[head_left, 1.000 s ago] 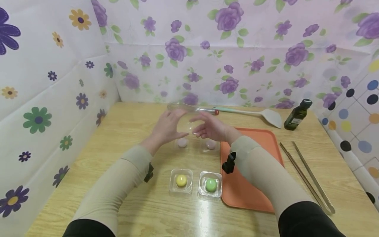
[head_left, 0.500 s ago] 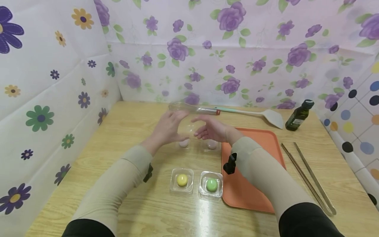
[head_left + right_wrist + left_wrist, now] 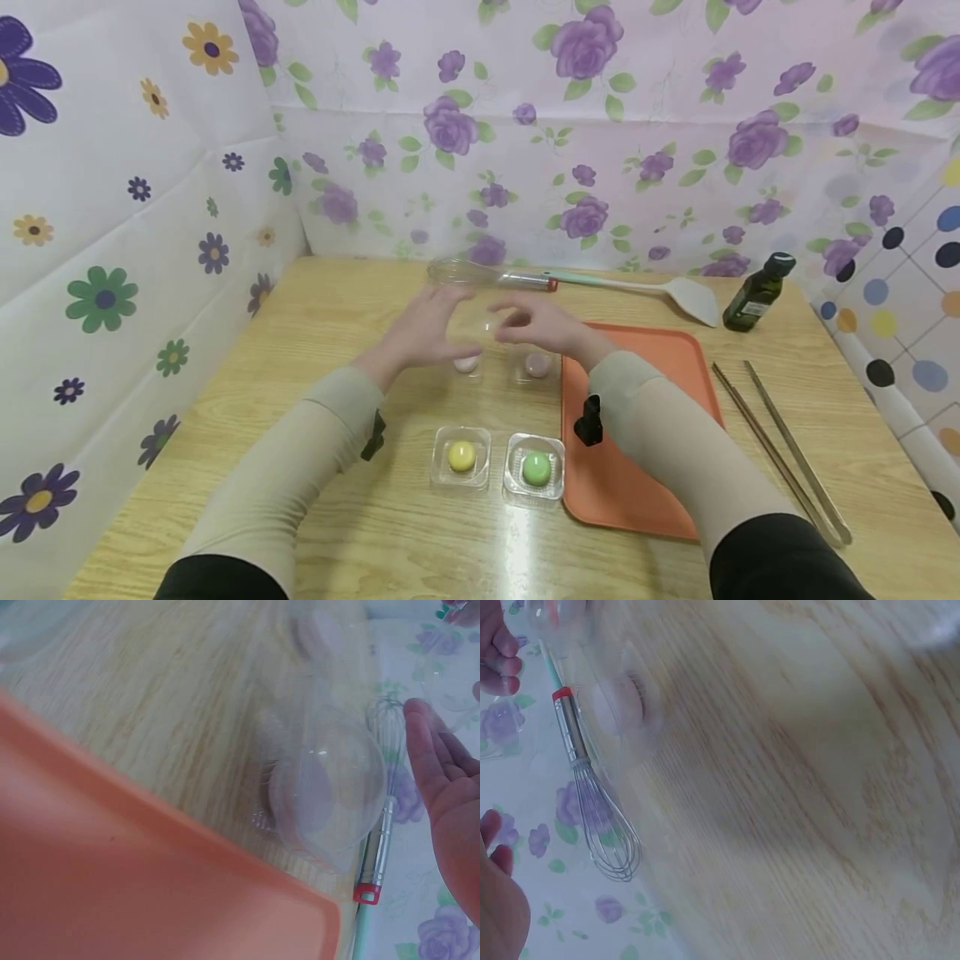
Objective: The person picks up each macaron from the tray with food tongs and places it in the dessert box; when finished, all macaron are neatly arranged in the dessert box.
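Between my hands, over the back row of boxes, is a thin clear plastic lid (image 3: 482,323), barely visible. My left hand (image 3: 420,329) grips it from the left, thumb below and fingers above. From the right, my right hand (image 3: 546,323) pinches at its edge with curled fingers. Below them sit two pale purple round pieces (image 3: 537,365) in clear boxes; the right wrist view shows a clear dome (image 3: 352,780) over one. Nearer me, a yellow round piece (image 3: 461,456) and a green round piece (image 3: 536,468) lie in square clear boxes without visible lids.
An orange tray (image 3: 637,492) lies right of the boxes, under my right forearm. Behind the hands are a whisk (image 3: 465,271) and a white spatula (image 3: 690,298). A dark bottle (image 3: 753,296) stands back right, with metal tongs (image 3: 795,458) nearer. Patterned cloth (image 3: 525,167) walls the table.
My right fingers, spread and loosely bent before, have drawn together at the lid's edge. The left hand has barely moved. The boxes and tools stay where they were.
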Demonstrator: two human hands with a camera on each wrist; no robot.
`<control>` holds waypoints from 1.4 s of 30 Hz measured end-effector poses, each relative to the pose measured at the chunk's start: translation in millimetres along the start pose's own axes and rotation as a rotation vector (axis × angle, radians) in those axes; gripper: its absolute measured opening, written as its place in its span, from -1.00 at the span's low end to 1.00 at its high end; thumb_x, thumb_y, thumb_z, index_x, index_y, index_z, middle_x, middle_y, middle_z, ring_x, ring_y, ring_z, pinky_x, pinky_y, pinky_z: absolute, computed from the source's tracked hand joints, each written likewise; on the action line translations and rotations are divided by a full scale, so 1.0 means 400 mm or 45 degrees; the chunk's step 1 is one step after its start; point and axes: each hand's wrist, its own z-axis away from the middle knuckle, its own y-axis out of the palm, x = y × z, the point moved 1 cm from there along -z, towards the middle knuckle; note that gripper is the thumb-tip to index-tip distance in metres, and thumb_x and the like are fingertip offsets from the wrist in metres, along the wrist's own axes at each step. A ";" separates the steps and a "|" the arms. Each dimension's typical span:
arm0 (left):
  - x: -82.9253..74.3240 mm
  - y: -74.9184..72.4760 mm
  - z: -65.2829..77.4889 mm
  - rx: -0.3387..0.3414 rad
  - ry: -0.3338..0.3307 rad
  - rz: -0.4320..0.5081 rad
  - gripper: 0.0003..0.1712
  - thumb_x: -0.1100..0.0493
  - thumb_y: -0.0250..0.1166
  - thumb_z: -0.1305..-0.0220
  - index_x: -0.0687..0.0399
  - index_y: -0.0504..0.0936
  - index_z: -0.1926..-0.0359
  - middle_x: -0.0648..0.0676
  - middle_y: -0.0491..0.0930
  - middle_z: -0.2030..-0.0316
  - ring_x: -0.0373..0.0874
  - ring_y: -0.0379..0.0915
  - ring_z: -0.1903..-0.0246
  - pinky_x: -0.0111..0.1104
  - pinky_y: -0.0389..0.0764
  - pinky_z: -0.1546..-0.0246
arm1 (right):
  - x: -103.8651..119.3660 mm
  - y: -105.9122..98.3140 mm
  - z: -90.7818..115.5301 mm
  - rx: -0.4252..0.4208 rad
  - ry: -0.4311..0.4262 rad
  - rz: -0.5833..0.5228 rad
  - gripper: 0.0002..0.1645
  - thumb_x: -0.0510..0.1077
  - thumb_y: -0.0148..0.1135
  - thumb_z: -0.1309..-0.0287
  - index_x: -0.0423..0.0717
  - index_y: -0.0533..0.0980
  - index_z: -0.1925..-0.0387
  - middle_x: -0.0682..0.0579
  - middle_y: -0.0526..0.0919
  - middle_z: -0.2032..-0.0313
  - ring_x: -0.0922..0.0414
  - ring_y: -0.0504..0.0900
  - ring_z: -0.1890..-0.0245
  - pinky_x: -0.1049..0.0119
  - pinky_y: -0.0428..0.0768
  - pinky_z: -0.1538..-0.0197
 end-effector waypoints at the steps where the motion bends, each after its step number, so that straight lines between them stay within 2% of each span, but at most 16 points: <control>1: 0.002 0.000 -0.001 0.024 -0.024 0.027 0.01 -0.33 0.32 0.04 0.03 0.22 -0.35 0.04 0.27 -0.29 0.05 0.09 -0.27 -0.04 0.12 -0.27 | 0.000 0.001 0.000 -0.009 -0.014 0.052 -0.30 0.03 0.31 -0.10 0.02 0.32 -0.27 -0.08 0.55 -0.02 0.02 0.53 -0.01 0.11 0.49 -0.07; 3: 0.007 -0.001 -0.001 0.074 -0.062 0.065 -0.04 -0.36 0.26 -0.01 0.00 0.23 -0.34 0.02 0.27 -0.29 0.03 0.08 -0.27 -0.05 0.14 -0.26 | 0.000 0.003 -0.002 -0.027 -0.029 0.133 -0.28 0.07 0.36 -0.03 0.07 0.35 -0.24 -0.03 0.56 0.00 0.08 0.53 0.02 0.15 0.48 -0.08; 7: 0.015 -0.002 0.000 0.141 -0.097 0.115 -0.06 -0.41 0.19 -0.04 -0.05 0.24 -0.35 0.00 0.27 -0.30 0.02 0.07 -0.28 -0.02 0.12 -0.26 | 0.004 0.009 -0.004 -0.029 -0.073 0.190 -0.26 0.05 0.40 0.01 0.05 0.36 -0.22 -0.04 0.56 0.03 0.07 0.55 0.05 0.20 0.50 -0.06; 13: 0.025 0.001 0.002 0.200 -0.112 0.161 -0.06 -0.41 0.21 -0.02 -0.06 0.26 -0.34 0.00 0.31 -0.27 0.02 0.08 -0.27 0.01 0.14 -0.25 | 0.005 0.018 -0.008 -0.032 -0.091 0.262 -0.24 0.06 0.42 0.06 0.12 0.37 -0.21 -0.03 0.48 -0.12 0.04 0.50 -0.07 0.20 0.47 -0.10; 18: 0.028 0.005 0.002 0.227 -0.128 0.161 -0.02 -0.39 0.29 0.06 -0.05 0.27 -0.34 0.00 0.33 -0.26 -0.02 0.10 -0.26 0.00 0.16 -0.24 | 0.003 0.029 -0.016 0.001 -0.116 0.407 -0.20 0.03 0.43 0.08 0.16 0.32 -0.24 0.01 0.39 -0.22 0.03 0.46 -0.13 0.16 0.44 -0.14; 22: 0.033 0.009 0.003 0.243 -0.122 0.148 0.01 -0.35 0.37 0.13 -0.03 0.30 -0.32 -0.01 0.35 -0.24 -0.03 0.11 -0.24 0.00 0.16 -0.24 | 0.009 0.038 -0.020 0.006 -0.181 0.545 -0.18 0.02 0.43 0.10 0.09 0.33 -0.24 0.04 0.41 -0.20 0.05 0.43 -0.14 0.12 0.40 -0.17; 27: 0.037 0.013 0.006 0.297 -0.095 0.084 0.01 -0.33 0.40 0.14 -0.03 0.31 -0.32 0.03 0.30 -0.29 0.03 0.05 -0.29 0.02 0.01 -0.29 | 0.012 0.051 -0.029 0.019 -0.192 0.693 -0.14 0.08 0.43 0.13 -0.02 0.33 -0.24 0.04 0.43 -0.18 0.04 0.40 -0.14 0.09 0.36 -0.18; 32: 0.041 0.019 0.010 0.332 -0.087 0.018 0.02 -0.36 0.37 0.12 0.01 0.32 -0.31 0.08 0.26 -0.31 0.12 -0.02 -0.33 0.04 -0.18 -0.33 | 0.000 0.067 -0.039 0.054 -0.137 0.711 -0.10 0.08 0.43 0.12 -0.13 0.30 -0.25 -0.04 0.42 -0.18 0.02 0.42 -0.10 0.11 0.40 -0.16; 38: 0.049 0.028 0.017 0.348 -0.107 0.028 0.00 -0.34 0.39 0.13 0.03 0.35 -0.30 0.08 0.27 -0.30 0.11 0.02 -0.30 0.08 -0.03 -0.29 | -0.016 0.083 -0.053 0.080 -0.140 0.720 -0.09 0.09 0.43 0.13 -0.15 0.31 -0.24 -0.07 0.42 -0.19 -0.01 0.40 -0.14 0.09 0.36 -0.20; 42: 0.059 0.037 0.022 0.371 -0.122 0.041 0.00 -0.32 0.40 0.13 0.03 0.34 -0.30 0.09 0.27 -0.30 0.11 0.01 -0.31 0.08 -0.05 -0.29 | -0.020 0.093 -0.057 0.085 -0.102 0.725 -0.09 0.09 0.43 0.14 -0.10 0.31 -0.25 -0.04 0.41 -0.20 0.03 0.35 -0.20 0.09 0.28 -0.26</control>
